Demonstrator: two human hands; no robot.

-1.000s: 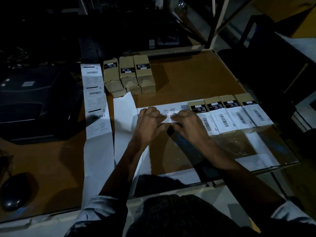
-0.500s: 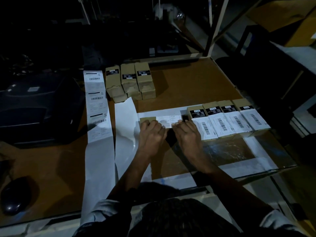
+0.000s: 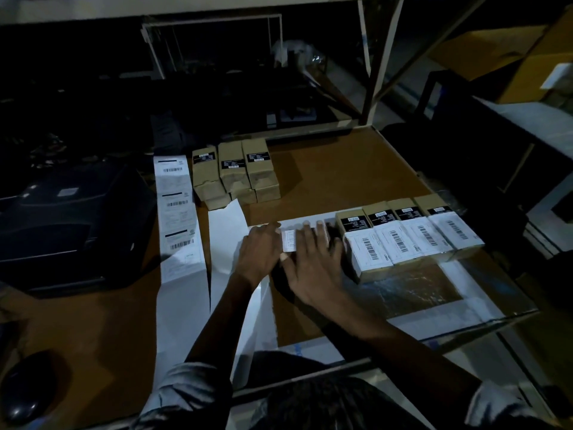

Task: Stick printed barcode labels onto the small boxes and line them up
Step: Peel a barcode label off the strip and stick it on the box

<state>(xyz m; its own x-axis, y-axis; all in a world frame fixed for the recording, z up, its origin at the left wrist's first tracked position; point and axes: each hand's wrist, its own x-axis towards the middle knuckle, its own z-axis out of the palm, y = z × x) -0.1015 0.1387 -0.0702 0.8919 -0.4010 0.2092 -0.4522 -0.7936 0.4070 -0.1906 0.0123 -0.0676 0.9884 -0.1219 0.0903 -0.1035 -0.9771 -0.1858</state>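
Both hands have flattened since the earlier frame: left hand (image 3: 259, 252) and right hand (image 3: 313, 262) now press, fingers spread, on the white barcode label (image 3: 290, 240) atop a small box, mostly hidden, on the brown bench (image 3: 341, 169) just left of four labelled tan cardboard boxes (image 3: 409, 237).

Both hands pretty much bury the box they're pressing on: only a sliver of its barcode label (image 3: 289, 240) peeks out between the left hand (image 3: 260, 251) and right hand (image 3: 313, 265). Print's too small to read. Far left, that dark lump (image 3: 21, 389) at the frame corner is probably a mouse.
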